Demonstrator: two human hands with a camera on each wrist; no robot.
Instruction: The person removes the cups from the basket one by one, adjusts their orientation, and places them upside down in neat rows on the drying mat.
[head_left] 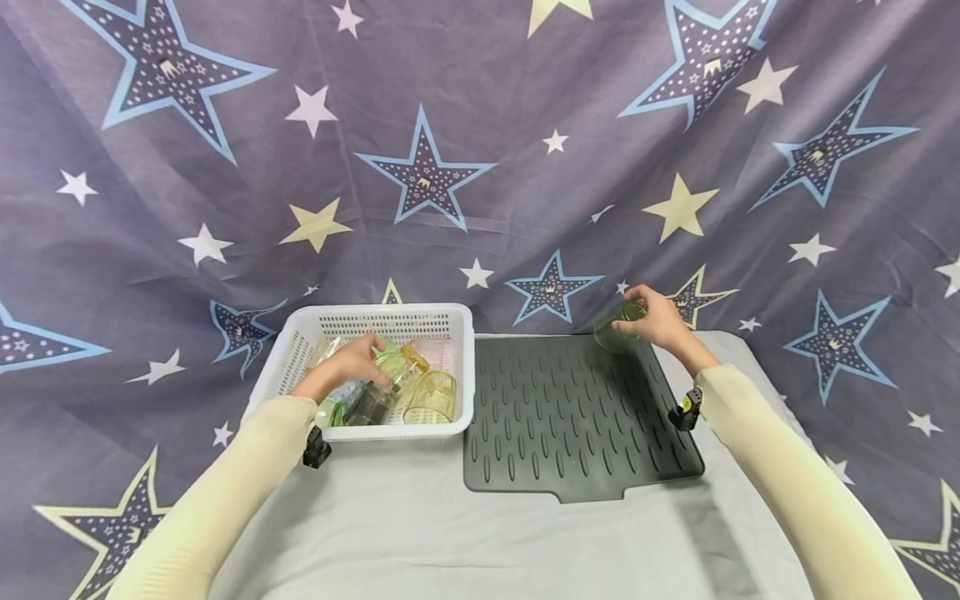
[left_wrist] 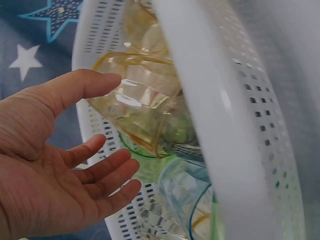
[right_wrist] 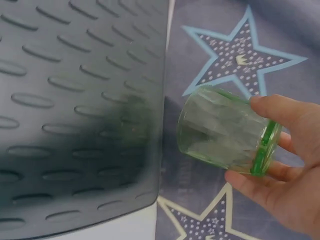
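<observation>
With thumb and fingers, my right hand [head_left: 654, 321] holds a clear green drinking glass [right_wrist: 225, 132] by its thick, deep-green end. The glass's other end points at the dark grey ribbed mat [head_left: 555, 417], over its far right corner; in the right wrist view a gap shows between them. My left hand [left_wrist: 75, 165] is over the white perforated basket [head_left: 467, 375], fingers loosely bent and apart, nothing gripped. Nearest to it is a yellow glass [left_wrist: 142, 95]; whether the thumb touches it I cannot tell. A blue-tinted glass [left_wrist: 182, 187] lies below that.
Another yellow glass [head_left: 432, 398] lies in the basket's near right corner among several clear, green and grey-looking ones. Basket and mat stand side by side on a white cloth [head_left: 480, 550]. A star-patterned curtain [head_left: 495, 108] hangs right behind them.
</observation>
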